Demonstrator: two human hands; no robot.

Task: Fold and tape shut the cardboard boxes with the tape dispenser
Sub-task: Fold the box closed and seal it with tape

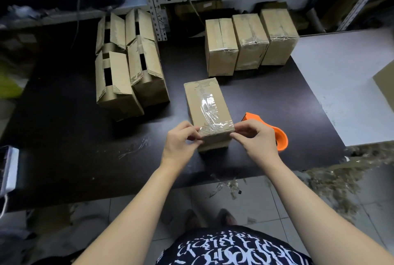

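Note:
A closed cardboard box point(205, 102) stands in the middle of the dark table point(64, 136), with clear tape running along its top seam. My left hand point(181, 143) pinches the box's near left corner. My right hand point(254, 139) pinches the near right corner, pressing the cross strip of tape there. The orange tape dispenser point(277, 134) lies on the table just behind my right hand, partly hidden by it.
Three taped boxes point(249, 40) stand in a row at the back right. Several open boxes point(125, 62) with raised flaps cluster at the back left. Metal shelving point(155, 2) rises behind. A white surface point(345, 77) adjoins the table on the right. Tape scraps litter the floor.

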